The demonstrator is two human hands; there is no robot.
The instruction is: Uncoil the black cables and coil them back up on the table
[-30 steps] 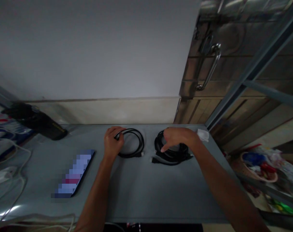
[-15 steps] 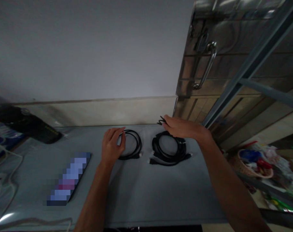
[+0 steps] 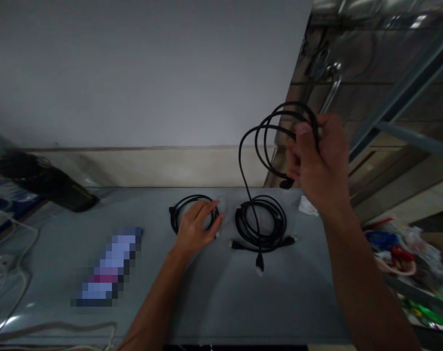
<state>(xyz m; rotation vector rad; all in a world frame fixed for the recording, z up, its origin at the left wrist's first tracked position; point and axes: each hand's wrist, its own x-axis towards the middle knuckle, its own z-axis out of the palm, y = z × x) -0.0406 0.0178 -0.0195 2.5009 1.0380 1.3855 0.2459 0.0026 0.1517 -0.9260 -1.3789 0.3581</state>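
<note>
My right hand (image 3: 321,161) is raised above the table and closed around a loosely looped black cable (image 3: 311,114). One strand drops from those loops across a coiled black cable bundle (image 3: 268,242) on the table, ending in a plug (image 3: 260,262) in front of it. Several plug ends stick out of the bundle. To its left, my left hand (image 3: 199,224) rests over a smaller coiled black cable (image 3: 174,222), thumb and fingers apart. Part of that coil is hidden under the hand.
A flat slab with a pixelated face (image 3: 109,268) lies on the grey table (image 3: 214,302). Behind it at far left is a black cylindrical item (image 3: 60,185), near a white cord (image 3: 24,263). A white scrap (image 3: 308,205) sits right of the bundle. A basket (image 3: 407,268) stands lower right.
My right hand has lifted up and right, raising the looped cable off the table and uncovering the white scrap. My left hand has shifted right over the smaller coil.
</note>
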